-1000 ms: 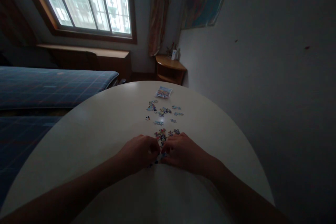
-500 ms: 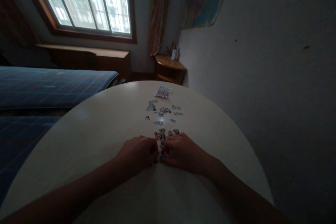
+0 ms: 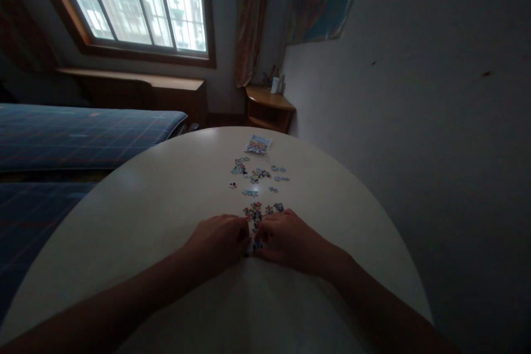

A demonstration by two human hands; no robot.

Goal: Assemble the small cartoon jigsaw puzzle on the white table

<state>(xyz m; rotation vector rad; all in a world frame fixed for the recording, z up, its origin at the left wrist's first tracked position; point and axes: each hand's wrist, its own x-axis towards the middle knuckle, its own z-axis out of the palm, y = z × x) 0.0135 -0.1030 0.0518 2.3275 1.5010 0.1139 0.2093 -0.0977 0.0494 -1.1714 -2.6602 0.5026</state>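
Note:
My left hand and my right hand meet near the middle of the white round table, fingers curled down in a pinch. Between them lie small jigsaw puzzle pieces, pressed by the fingertips and partly covered by both hands. Just beyond the knuckles is a cluster of colourful joined pieces, with a few dark pieces beside my right hand. How the pieces under my fingers fit together is hidden.
Farther out are loose light-blue pieces, a joined group and another group. A picture sheet or packet lies near the far table edge. A bed stands left, a corner shelf behind, a wall right.
Both hands stay nearly in place, with only slight finger movement over the puzzle pieces. The left hand has shifted a little, and the spread pieces beyond have not moved.

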